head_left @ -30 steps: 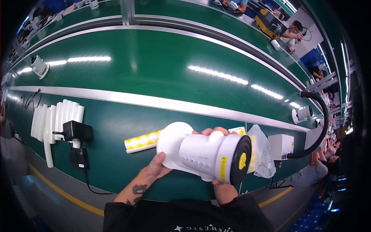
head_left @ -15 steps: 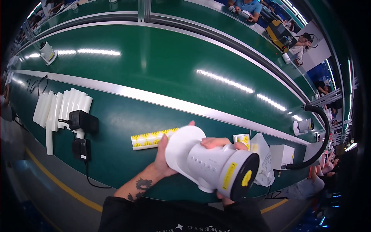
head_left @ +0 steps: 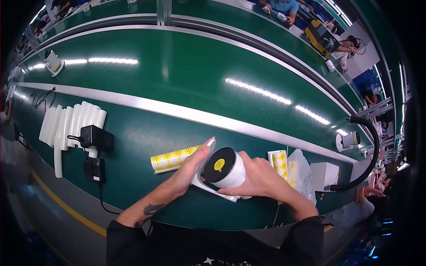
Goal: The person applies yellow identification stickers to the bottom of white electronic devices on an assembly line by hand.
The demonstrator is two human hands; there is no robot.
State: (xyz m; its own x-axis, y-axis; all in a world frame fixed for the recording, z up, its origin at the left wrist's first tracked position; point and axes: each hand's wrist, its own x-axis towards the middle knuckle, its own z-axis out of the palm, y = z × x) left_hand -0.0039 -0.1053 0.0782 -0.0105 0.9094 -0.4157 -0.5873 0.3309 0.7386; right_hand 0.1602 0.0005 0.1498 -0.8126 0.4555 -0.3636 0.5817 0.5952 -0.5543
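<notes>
Between my two hands is a white cylindrical device (head_left: 233,176) with a flat white base plate and a black end face carrying a round yellow sticker. The black end faces up toward me. My left hand (head_left: 188,170) presses along the base plate, fingers stretched up its edge. Wrapped round the white body, my right hand (head_left: 262,177) grips the device from the right side. A roll of yellow-printed stickers (head_left: 171,162) lies just beyond my left hand. Another yellow sticker roll (head_left: 278,162) lies past my right hand, beside a crumpled clear plastic bag (head_left: 302,173).
White tubes (head_left: 84,119) lie in a row at left, near black power adapters (head_left: 95,138) with a cord. A white box (head_left: 324,174) and black flexible hose (head_left: 375,150) are at right. Similar devices (head_left: 54,63) stand on the green belt (head_left: 177,71) behind a metal rail (head_left: 177,111).
The device has been turned so its black end, which pointed right, now faces up and sits further left. My right hand has moved from behind it to its right side.
</notes>
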